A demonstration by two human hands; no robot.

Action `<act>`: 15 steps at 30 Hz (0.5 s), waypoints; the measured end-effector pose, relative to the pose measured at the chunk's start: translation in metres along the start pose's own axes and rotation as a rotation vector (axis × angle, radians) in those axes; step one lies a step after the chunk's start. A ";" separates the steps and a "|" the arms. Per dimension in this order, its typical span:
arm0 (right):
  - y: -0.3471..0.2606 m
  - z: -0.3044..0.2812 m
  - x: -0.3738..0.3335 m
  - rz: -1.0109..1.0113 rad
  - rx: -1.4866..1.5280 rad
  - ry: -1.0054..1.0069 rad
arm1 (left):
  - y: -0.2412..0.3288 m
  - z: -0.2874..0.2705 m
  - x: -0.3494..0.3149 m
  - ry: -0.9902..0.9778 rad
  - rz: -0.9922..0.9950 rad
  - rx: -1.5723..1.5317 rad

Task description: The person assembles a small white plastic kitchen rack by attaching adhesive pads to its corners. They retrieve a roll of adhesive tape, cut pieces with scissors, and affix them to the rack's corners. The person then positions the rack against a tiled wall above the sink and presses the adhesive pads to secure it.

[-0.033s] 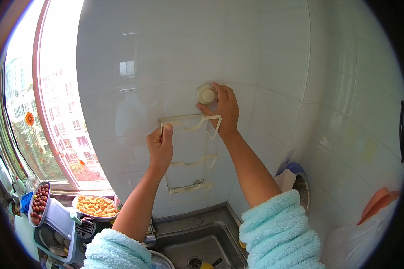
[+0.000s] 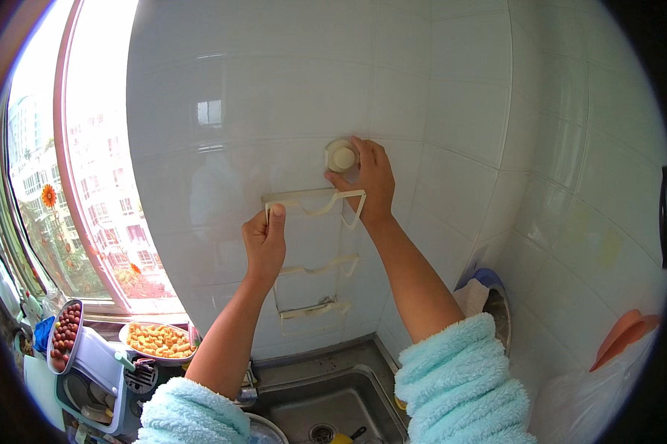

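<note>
My left hand (image 2: 265,240) is closed around the upper left corner of a cream-coloured tiered rack (image 2: 317,267), its thumb pointing up over the frame. The rack stands upright against the white tiled wall, with several wavy-fronted tiers one below another. Just above its right half, a round cream knob on a clear backing, like a suction hook (image 2: 342,157), sits on the wall. My right hand (image 2: 373,181) grips that knob from the right, thumb below and fingers over its edge. The rack's upper right end overlaps my right wrist.
Below lies a steel sink (image 2: 356,381) with a yellow item in it. A bowl of orange snacks (image 2: 158,341), a tray of dark red fruit (image 2: 66,337) and a dish rack (image 2: 89,392) crowd the left, beside a window. A pan (image 2: 498,318) leans at the right corner.
</note>
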State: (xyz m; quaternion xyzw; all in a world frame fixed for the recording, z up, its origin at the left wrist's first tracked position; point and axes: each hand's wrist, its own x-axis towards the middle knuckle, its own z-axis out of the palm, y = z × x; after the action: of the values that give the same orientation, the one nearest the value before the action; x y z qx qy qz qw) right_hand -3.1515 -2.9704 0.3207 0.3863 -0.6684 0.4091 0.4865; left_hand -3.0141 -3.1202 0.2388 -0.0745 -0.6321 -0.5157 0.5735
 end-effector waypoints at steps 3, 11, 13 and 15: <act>-0.001 0.000 0.000 -0.001 -0.006 0.002 | 0.001 0.001 0.000 0.001 0.007 -0.010; 0.000 -0.004 -0.001 -0.021 0.081 0.003 | 0.004 0.001 -0.001 0.010 0.003 0.014; 0.000 -0.004 0.000 -0.032 0.092 0.010 | 0.004 0.001 -0.001 0.014 -0.014 -0.001; -0.001 -0.004 -0.001 -0.012 0.076 -0.001 | 0.004 0.000 0.000 0.007 0.016 0.017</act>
State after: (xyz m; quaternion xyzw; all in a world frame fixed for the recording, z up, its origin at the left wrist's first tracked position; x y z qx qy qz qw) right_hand -3.1493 -2.9672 0.3211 0.4088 -0.6503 0.4310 0.4736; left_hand -3.0118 -3.1182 0.2412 -0.0730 -0.6339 -0.5061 0.5803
